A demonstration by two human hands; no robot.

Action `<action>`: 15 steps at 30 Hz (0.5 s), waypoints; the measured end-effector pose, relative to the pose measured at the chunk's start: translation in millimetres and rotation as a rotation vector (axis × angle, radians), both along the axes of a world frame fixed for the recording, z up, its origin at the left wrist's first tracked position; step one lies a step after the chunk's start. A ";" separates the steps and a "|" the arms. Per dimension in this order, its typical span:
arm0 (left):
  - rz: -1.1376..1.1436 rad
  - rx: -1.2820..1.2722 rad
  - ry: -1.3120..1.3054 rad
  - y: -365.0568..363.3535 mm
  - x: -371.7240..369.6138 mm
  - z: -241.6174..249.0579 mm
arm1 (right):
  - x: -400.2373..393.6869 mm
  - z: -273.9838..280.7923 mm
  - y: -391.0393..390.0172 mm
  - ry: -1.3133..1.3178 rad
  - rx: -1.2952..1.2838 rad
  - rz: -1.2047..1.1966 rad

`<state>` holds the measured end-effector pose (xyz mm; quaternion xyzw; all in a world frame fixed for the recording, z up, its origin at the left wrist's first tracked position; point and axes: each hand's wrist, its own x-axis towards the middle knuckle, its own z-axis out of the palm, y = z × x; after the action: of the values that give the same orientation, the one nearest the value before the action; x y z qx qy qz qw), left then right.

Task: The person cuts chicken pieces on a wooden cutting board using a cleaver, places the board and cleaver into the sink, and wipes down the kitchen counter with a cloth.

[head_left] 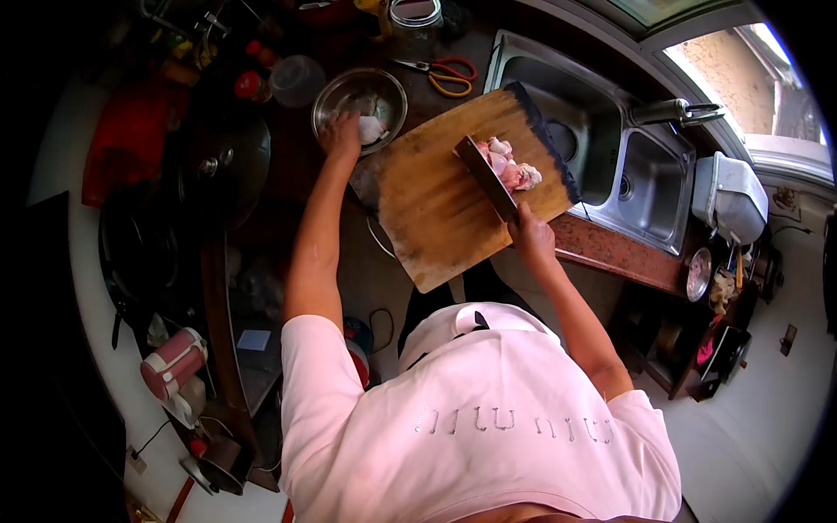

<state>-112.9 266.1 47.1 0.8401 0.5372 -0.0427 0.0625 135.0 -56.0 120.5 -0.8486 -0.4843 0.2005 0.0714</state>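
My left hand [341, 134] reaches over the near left rim of a steel bowl [400, 91], its fingers spread over the inside. Beside these fingers, a pale piece of raw meat [371, 129] lies in the bowl. With my right hand [533, 236] I grip a cleaver [486, 180] by its handle. The blade slants across a worn wooden cutting board [418, 213], close against a small heap of raw, pinkish chopped meat [514, 171]. Part of the heap is hidden behind the blade.
Red- and orange-handled scissors [452, 77] lie beyond the board. A double steel sink [623, 166] with a faucet [667, 112] is on the right. A clear plastic bowl [297, 81], a glass jar [416, 13] and a pan lid [228, 166] stand around the left and back.
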 end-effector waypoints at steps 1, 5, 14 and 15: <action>-0.011 -0.057 0.065 2.7 1.9 5.4 | -1.1 0.3 1.1 0.004 0.010 0.003; -0.025 -0.049 0.004 -6.2 2.6 16.9 | -1.7 2.0 -1.3 0.014 0.044 0.010; 0.092 0.094 -0.494 -54.5 3.0 46.2 | 12.6 6.3 -19.2 0.219 0.286 0.146; 0.075 0.071 -0.570 -68.8 9.2 50.6 | 12.7 13.6 -21.8 0.207 0.285 0.149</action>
<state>-103.7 197.3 97.7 0.7993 0.5298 0.2164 0.1832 147.7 -77.8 134.1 -0.7665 -0.5594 0.2209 0.2254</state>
